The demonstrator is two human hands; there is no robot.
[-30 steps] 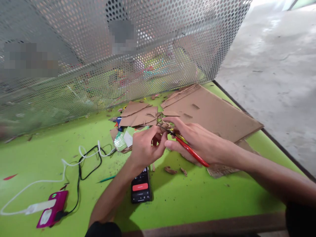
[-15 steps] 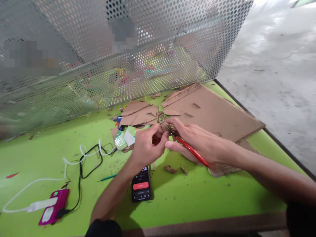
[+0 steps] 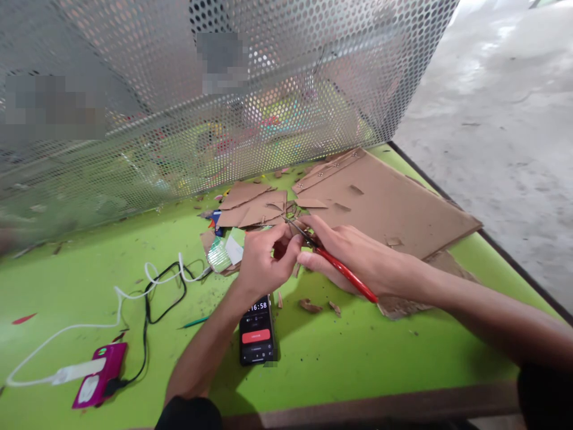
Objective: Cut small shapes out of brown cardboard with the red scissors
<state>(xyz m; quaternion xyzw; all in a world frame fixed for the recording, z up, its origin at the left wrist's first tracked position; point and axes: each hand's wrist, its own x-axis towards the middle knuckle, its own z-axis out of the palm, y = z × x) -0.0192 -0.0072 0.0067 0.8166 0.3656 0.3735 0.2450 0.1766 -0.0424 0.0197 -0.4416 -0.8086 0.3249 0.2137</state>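
Observation:
In the middle of the view, my right hand (image 3: pixel 353 251) is closed around red-handled pliers (image 3: pixel 344 272). Their thin metal jaws point up and left toward the fingertips of my other hand. My left hand (image 3: pixel 271 257) is closed in a pinch just beside the jaws. A small brown piece (image 3: pixel 292 229), which looks like cardboard, sits at its fingertips against the jaws. Fingers hide most of that piece and the pliers' second handle. Below the hands, several cardboard scraps (image 3: pixel 310 306) lie on the green table (image 3: pixel 358 370).
A large cardboard sheet (image 3: pixel 394 209) lies to the right and smaller cardboard pieces (image 3: pixel 250 206) behind. A phone (image 3: pixel 256 337) rests by my left forearm. Left are a magenta power strip (image 3: pixel 101 373), cables (image 3: pixel 145 304) and a green pencil-like stick (image 3: pixel 196 322). A perforated metal panel (image 3: pixel 268 119) stands behind.
The pliers and my right hand have shifted slightly left and down. My left hand has barely moved and keeps its pinch. More of the phone's screen shows.

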